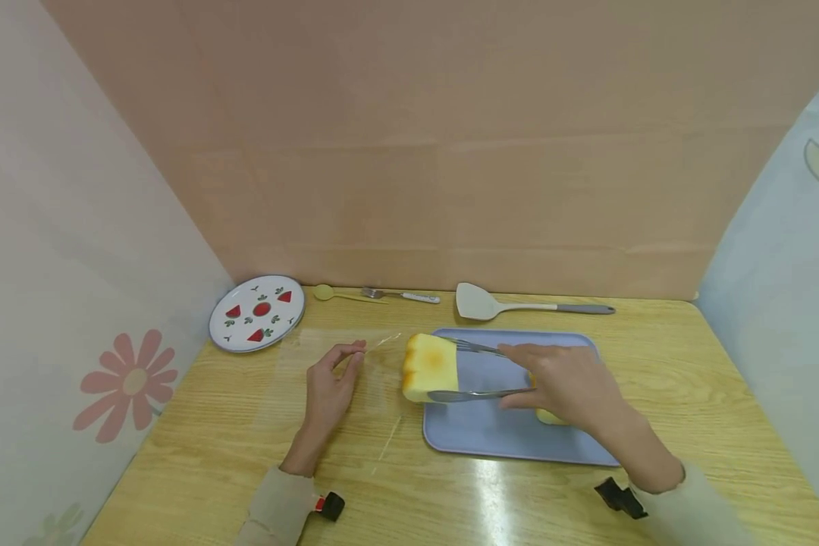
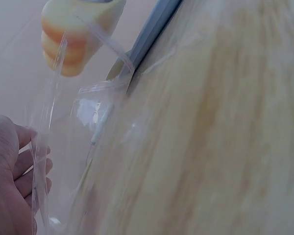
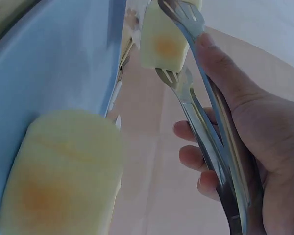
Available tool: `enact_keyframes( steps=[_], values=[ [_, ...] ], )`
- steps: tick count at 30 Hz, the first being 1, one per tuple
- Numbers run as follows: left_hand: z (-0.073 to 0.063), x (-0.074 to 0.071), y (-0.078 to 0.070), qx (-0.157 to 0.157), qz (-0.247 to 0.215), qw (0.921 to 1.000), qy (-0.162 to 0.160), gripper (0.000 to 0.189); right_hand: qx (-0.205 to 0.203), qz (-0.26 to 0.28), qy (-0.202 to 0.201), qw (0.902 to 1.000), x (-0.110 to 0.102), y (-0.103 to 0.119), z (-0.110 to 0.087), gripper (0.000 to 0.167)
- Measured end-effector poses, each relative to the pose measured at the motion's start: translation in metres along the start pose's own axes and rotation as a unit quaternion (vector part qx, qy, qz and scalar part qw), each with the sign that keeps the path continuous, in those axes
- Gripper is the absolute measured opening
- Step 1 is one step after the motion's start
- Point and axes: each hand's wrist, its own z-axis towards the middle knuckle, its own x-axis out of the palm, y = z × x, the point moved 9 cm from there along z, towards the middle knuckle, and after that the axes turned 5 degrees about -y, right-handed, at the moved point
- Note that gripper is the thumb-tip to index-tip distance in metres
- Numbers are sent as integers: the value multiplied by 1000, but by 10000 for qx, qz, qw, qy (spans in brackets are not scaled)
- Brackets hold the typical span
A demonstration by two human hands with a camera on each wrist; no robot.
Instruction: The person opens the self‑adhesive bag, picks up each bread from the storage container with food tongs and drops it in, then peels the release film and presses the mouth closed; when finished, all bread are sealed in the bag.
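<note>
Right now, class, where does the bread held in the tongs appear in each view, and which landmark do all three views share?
Head: the held bread is near the centre, overlapping the left edge of the blue tray.
Left wrist: the held bread is at the top left.
Right wrist: the held bread is at the top, just right of centre, between the tips of the tongs.
Shared landmark: the blue tray.
</note>
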Motion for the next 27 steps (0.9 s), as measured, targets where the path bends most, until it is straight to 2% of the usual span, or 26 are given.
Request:
enact_keyframes(
  steps=[4, 11, 21, 27],
  values=[
    [0, 0, -3, 74, -16, 10000, -41, 11, 15, -55, -99, 9999, 2, 8, 7, 83],
    [0, 0, -4, 149, -2, 9999, -39, 11, 210, 16, 181, 9996, 14, 17, 15, 79],
    [0, 0, -6, 145, 68, 9999, 11, 13, 20, -509, 51, 9987, 30, 35, 23, 84],
    [0, 0, -7, 227, 70, 9997, -68, 12, 165, -595, 110, 9980, 32, 39, 22, 87]
  ],
)
